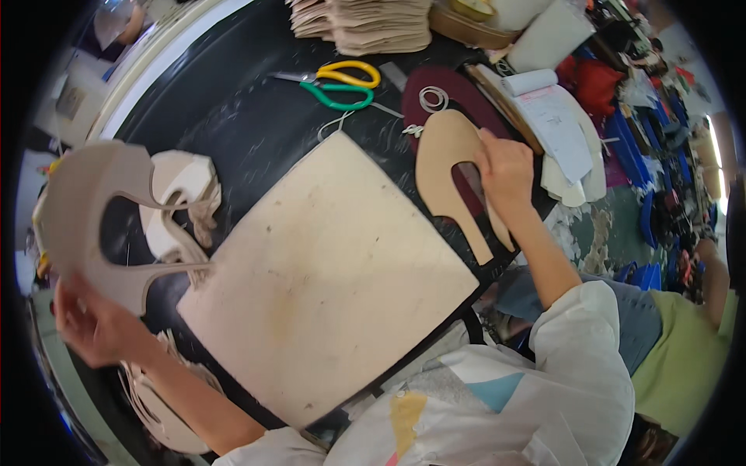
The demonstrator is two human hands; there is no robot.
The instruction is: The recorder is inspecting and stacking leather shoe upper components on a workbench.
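My left hand (97,325) is raised at the left with its fingers closed on the lower edge of a beige U-shaped shoe-upper piece (74,217), whose two narrow ends point right. Behind that piece lie more cut pieces (167,194), pale and partly hidden. At the right, my right hand (507,172) grips the edge of a tan U-shaped shoe-upper piece (439,167). It overlaps a maroon piece (423,85) of similar shape. Between my hands lies a large pale square board (334,264) with small stains and marks.
Scissors (342,85) with yellow and green handles lie beyond the board, beside a thin cord. Stacked beige pieces (373,27) stand at the far edge. Papers (552,128) sit at the right; layered pieces (159,412) lie below my left forearm. Another person (691,349) is close on the right.
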